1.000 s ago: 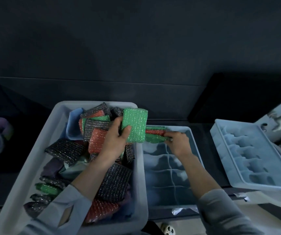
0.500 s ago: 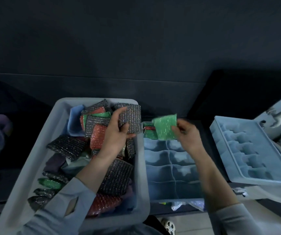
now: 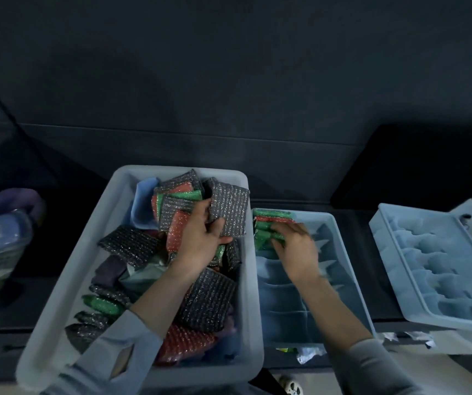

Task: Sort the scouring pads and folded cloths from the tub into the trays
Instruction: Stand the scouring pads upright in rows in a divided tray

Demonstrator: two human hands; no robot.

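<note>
Above the grey tub [image 3: 57, 317] heaped with glittering pads, a square silver-grey scouring pad [image 3: 230, 208] is pinched upright in the left hand [image 3: 200, 240], while green pads [image 3: 266, 238] standing on edge in the divided tray's [image 3: 343, 252] far-left compartment are pressed by the right hand [image 3: 297, 252], another tray [image 3: 417, 260] lying right.
</note>
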